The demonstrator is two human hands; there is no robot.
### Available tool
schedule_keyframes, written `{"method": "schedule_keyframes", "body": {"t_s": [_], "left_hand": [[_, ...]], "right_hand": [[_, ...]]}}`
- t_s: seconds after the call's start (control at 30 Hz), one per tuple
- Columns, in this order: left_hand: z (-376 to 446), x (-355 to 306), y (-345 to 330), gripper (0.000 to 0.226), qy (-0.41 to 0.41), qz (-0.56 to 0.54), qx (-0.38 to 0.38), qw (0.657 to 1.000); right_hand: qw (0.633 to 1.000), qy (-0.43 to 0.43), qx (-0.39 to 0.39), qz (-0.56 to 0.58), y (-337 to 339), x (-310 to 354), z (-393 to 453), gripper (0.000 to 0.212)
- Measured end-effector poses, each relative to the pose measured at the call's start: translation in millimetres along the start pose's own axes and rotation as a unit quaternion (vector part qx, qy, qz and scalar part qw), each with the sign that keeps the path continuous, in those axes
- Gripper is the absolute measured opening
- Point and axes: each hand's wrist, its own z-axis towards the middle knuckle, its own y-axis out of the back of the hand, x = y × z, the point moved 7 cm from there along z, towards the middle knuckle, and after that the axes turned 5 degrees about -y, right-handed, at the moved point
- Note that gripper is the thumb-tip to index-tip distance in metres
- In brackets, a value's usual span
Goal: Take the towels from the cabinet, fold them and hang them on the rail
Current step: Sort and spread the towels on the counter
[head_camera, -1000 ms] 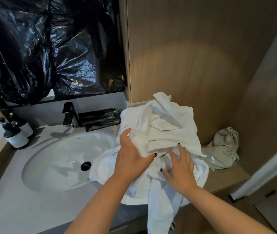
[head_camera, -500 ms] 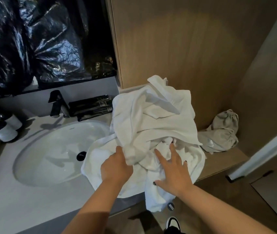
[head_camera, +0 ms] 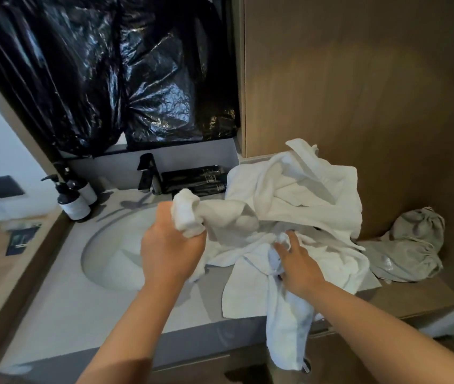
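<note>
While the pump bottles [head_camera: 74, 202] at the left of the frame and the sink [head_camera: 115, 259] below them lie untouched, the change is all in the white heap to the right of centre. A second ago the left hand [head_camera: 171, 245] only pressed into the pile; now, at centre frame, its fingers are curled tight round a bunched end of a white towel [head_camera: 220, 217], lifted clear and drawn leftward over the basin, so one piece is being teased out of the tangle. Just right of it, the right hand [head_camera: 296, 261] has sunk lower into the heap of towels [head_camera: 297, 189], fingers pinching a fold where a long strip hangs over the counter [head_camera: 81, 314] edge. At the far right a grey cloth bundle [head_camera: 411, 245] sits in the wooden corner as before. By my judgement the separating has begun and folding has not; no rail is visible here.
</note>
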Motion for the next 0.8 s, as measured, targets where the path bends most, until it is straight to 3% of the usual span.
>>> {"method": "schedule_keyframes", "body": {"t_s": [0.23,0.5,0.6,0.7,0.8], "left_hand": [[-13,-16,15,0.029,0.005,-0.073,-0.020,0.997],[-17,-52,25,0.037,-0.007,-0.199,-0.089,0.976],[-12,-63,23,0.037,-0.018,-0.215,-0.092,0.972],[-8,-71,11,0.037,-0.030,-0.218,-0.047,0.974],[-6,-76,-18,0.035,-0.052,-0.167,0.078,0.981]], "right_hand": [[0.999,-0.028,-0.027,-0.003,-2,3,28,0.082],[0.995,0.047,0.025,0.090,9,-8,-16,0.092],[0.993,0.102,-0.023,0.062,20,-15,-38,0.093],[0.984,0.170,-0.053,0.027,24,-23,-61,0.087],[0.970,0.236,0.038,-0.044,6,-28,-80,0.093]]}}
